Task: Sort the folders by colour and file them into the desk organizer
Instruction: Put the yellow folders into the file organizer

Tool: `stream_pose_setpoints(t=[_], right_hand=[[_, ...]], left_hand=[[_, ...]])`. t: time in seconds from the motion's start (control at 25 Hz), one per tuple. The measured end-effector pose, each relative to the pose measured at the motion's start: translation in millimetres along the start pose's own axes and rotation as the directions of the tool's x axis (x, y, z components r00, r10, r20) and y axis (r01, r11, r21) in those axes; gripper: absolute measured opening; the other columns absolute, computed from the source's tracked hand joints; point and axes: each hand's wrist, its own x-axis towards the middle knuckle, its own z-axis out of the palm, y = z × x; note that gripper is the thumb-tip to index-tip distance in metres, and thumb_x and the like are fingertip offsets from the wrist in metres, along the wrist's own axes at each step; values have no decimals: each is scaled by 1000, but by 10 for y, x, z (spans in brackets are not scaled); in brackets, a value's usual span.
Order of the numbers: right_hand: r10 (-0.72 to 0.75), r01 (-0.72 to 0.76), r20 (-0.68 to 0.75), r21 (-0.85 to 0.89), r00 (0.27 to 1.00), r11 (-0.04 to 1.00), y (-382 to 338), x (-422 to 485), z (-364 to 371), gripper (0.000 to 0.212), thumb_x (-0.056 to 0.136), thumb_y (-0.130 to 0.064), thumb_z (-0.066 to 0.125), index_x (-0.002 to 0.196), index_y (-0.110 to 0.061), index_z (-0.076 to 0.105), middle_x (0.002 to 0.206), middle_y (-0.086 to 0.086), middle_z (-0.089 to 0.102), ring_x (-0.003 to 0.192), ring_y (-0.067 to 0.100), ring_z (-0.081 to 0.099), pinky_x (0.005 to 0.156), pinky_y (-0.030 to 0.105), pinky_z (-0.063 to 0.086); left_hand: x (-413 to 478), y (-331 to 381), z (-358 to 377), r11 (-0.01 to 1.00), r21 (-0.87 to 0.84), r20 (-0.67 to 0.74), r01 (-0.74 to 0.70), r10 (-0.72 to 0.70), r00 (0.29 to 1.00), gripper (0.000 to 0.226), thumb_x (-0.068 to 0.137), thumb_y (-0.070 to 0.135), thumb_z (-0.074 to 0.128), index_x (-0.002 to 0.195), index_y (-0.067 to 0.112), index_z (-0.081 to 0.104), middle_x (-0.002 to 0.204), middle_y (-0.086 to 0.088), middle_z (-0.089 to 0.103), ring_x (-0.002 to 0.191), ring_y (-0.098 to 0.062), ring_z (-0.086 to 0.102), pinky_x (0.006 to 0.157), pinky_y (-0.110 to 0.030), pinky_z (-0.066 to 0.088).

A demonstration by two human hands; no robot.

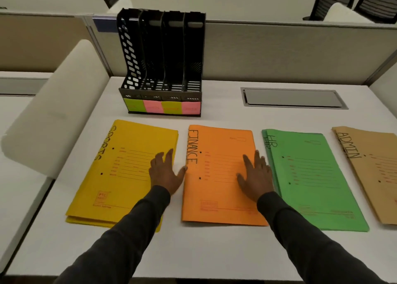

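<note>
While left hand (166,174) lies flat on the yellow SPORTS folders (120,176) near their right edge and right hand (255,176) flat on the orange FINANCE folder (217,187), fingers (257,158) straight, spread, gripping nothing, green HR folders (311,176) and brown ADMIN folder (373,176) lie further right on the desk (193,251); desk organizer (161,68) stands behind.

four folder piles lie in a row on the white desk (193,251): yellow folders (120,176), orange folders (217,176), green folders (311,182), brown folders (373,176). the left hand (166,174) rests flat on the yellow folders' right edge, the right hand (255,176) flat on the orange folders. behind them stands the black desk organizer (161,68).
</note>
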Motion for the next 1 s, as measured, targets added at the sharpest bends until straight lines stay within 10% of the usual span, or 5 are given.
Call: stream_pose_setpoints(t=[0.32,0.6,1.0], right_hand=[[-446,381,46,447,894,809,-1403,-446,206,65,99,-42,53,155,-19,29,163,7,26,149,21,24,120,32,23],[-391,110,355,605,849,789,-1989,-495,261,77,96,-49,56,157,-16,22,161,5,31,144,26,35,117,37,32],[-293,-70,412,672,863,737,-1965,-284,196,71,94,-51,58,152,-18,34,155,7,40,137,27,44,111,43,40]], left_hand=[[381,-1366,-660,864,66,-99,499,-492,865,91,83,64,58,151,16,23,152,-22,26,141,-42,24,112,-59,24],[322,-1549,-666,804,109,-24,584,-585,811,91,79,75,54,138,8,39,140,-20,40,131,-39,39,106,-54,33],[413,-1501,-877,750,-98,-5,654,-657,754,81,77,70,63,125,6,51,130,-20,50,122,-39,47,103,-51,38]])
